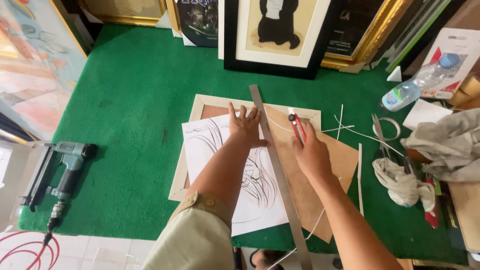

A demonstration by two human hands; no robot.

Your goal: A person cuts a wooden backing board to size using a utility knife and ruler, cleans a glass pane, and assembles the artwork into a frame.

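- Felt-covered counter (130,100): solid deep green.
- Sheet of white paper (215,150) under the left hand (246,127): loose black ink line drawing.
- Flat brown backing board (320,165): plain tan, lying in a pale cream wooden frame (197,107).
- Long metal ruler (280,175): dull grey.
- Utility knife (297,127) in the right hand (311,155): red with a black tip.
- Pneumatic nail gun (60,170) at nine o'clock: grey-green and black.
- Clear plastic bottle (417,82) at two o'clock: blue cap.
- Crumpled cloth (450,145) at three o'clock: grey.
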